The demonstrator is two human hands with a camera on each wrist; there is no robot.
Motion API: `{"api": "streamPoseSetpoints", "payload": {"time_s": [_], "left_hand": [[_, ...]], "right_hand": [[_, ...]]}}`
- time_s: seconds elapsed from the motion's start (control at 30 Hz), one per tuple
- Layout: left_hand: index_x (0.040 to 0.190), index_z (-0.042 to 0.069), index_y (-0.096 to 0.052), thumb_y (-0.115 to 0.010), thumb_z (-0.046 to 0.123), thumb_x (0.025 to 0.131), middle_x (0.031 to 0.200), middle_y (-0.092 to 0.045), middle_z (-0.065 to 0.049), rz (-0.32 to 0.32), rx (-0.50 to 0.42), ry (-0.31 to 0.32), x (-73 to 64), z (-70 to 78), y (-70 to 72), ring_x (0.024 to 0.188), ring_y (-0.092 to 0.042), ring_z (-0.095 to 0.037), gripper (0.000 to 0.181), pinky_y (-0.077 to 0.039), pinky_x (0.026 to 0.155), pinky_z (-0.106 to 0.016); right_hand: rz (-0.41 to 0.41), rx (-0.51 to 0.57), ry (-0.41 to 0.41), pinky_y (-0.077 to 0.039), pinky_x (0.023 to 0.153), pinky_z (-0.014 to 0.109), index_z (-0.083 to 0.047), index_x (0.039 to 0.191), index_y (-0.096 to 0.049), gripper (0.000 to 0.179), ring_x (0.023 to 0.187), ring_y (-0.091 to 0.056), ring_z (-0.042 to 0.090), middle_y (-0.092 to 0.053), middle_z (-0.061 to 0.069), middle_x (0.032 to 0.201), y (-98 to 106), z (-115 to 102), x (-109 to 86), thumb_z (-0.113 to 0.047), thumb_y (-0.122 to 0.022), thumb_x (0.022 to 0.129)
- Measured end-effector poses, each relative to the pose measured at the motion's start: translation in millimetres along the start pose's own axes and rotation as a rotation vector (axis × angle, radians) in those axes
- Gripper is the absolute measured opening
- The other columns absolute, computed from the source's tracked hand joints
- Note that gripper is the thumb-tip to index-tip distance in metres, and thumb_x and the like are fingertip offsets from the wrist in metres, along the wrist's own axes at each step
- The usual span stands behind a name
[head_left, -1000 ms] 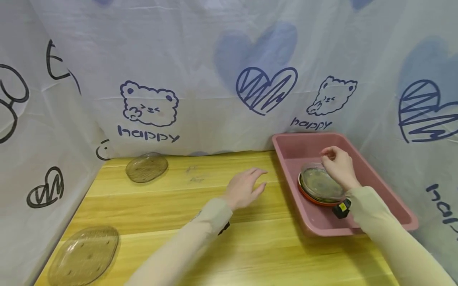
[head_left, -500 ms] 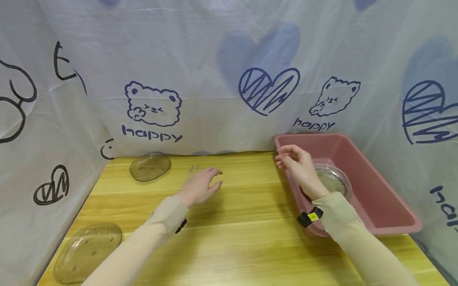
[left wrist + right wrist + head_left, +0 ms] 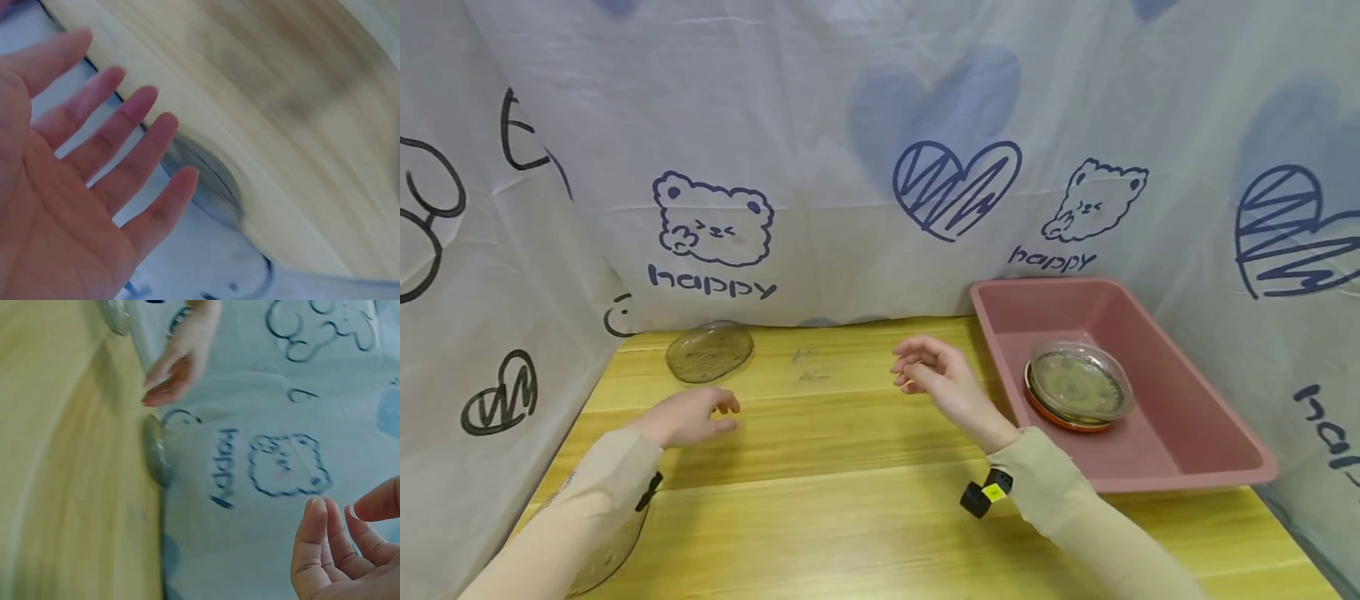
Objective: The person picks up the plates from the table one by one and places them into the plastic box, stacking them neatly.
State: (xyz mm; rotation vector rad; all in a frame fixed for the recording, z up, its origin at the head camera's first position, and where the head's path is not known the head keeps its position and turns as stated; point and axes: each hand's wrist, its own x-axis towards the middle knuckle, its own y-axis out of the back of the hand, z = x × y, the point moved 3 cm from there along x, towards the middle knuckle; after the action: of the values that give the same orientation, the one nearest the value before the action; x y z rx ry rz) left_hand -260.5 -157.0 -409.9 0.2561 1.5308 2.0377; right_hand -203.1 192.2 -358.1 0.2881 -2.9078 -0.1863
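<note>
My left hand (image 3: 688,417) hovers over the left part of the table, its fingers spread and holding nothing, as the left wrist view also shows. Nearest to it are two clear brownish plates: an oval-looking one (image 3: 709,352) at the back left, and a larger one (image 3: 613,554) at the front left, mostly covered by my left sleeve. My right hand (image 3: 951,387) hangs above the middle of the table with loosely bent fingers; nothing is in it. Inside the pink bin (image 3: 1187,482) lies a stack of round dishes, a clear plate (image 3: 1078,382) on top and an orange-red edge beneath.
The wooden table (image 3: 820,517) is enclosed by white cloth (image 3: 835,167) with bear and heart drawings at the back and sides. The bin stands at the table's right, close to the back cloth, and its walls rise around the stack.
Both hands have moved left. The right hand has come out from above the bin to the table's middle, uncovering the stack; the left hand has crossed towards the plates at the left.
</note>
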Motion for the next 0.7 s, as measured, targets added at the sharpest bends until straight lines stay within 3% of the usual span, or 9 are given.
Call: {"api": "streamPoseSetpoints", "payload": {"time_s": [0.17, 0.33, 0.43, 0.57, 0.7], "left_hand": [[0.114, -0.001, -0.066, -0.078, 0.025, 0.087, 0.112, -0.068, -0.021, -0.067, -0.056, 0.043, -30.1, -33.9, 9.4, 0.106, -0.064, -0.04, 0.04, -0.054, 0.088, -0.055], [0.114, -0.003, -0.064, -0.087, 0.021, 0.078, 0.112, -0.066, -0.022, -0.129, -0.097, 0.096, -49.5, -58.8, 12.3, 0.104, -0.062, -0.04, 0.049, -0.055, 0.088, -0.054], [0.116, -0.002, -0.063, -0.089, 0.017, 0.075, 0.113, -0.064, -0.023, -0.166, -0.127, 0.137, -58.5, -70.0, 12.6, 0.105, -0.06, -0.043, 0.052, -0.054, 0.089, -0.054], [0.117, -0.002, -0.062, -0.089, 0.006, 0.07, 0.114, -0.062, -0.022, -0.204, -0.172, 0.175, -67.4, -79.3, 11.4, 0.106, -0.057, -0.044, 0.054, -0.053, 0.092, -0.055], [0.114, 0.0, -0.062, -0.086, -0.005, 0.066, 0.112, -0.06, -0.02, -0.226, -0.198, 0.204, -72.4, -83.4, 8.2, 0.103, -0.057, -0.037, 0.054, -0.056, 0.087, -0.045]], "right_hand": [[-0.072, -0.035, -0.049, -0.061, 0.081, 0.034, 0.006, 0.123, -0.058, 0.028, 0.084, -0.066, 0.012, -0.066, 0.026, 0.106, -29, 14, 2.6, 0.002, -0.049, 0.097], [-0.153, -0.078, -0.03, -0.061, 0.081, 0.034, 0.007, 0.123, -0.057, 0.028, 0.087, -0.067, 0.02, -0.065, 0.029, 0.108, -50, 25, 5.3, -0.001, -0.048, 0.099], [-0.204, -0.073, -0.032, -0.061, 0.081, 0.032, 0.008, 0.124, -0.056, 0.028, 0.089, -0.068, 0.022, -0.065, 0.03, 0.11, -62, 31, 5.9, -0.002, -0.046, 0.1], [-0.256, -0.057, -0.058, -0.061, 0.083, 0.036, 0.008, 0.124, -0.056, 0.028, 0.087, -0.067, 0.016, -0.065, 0.03, 0.11, -77, 39, 5.3, -0.002, -0.046, 0.1], [-0.282, -0.04, -0.083, -0.061, 0.086, 0.047, 0.01, 0.124, -0.056, 0.029, 0.085, -0.065, 0.014, -0.065, 0.031, 0.109, -90, 45, 5.8, 0.0, -0.046, 0.099]]}}
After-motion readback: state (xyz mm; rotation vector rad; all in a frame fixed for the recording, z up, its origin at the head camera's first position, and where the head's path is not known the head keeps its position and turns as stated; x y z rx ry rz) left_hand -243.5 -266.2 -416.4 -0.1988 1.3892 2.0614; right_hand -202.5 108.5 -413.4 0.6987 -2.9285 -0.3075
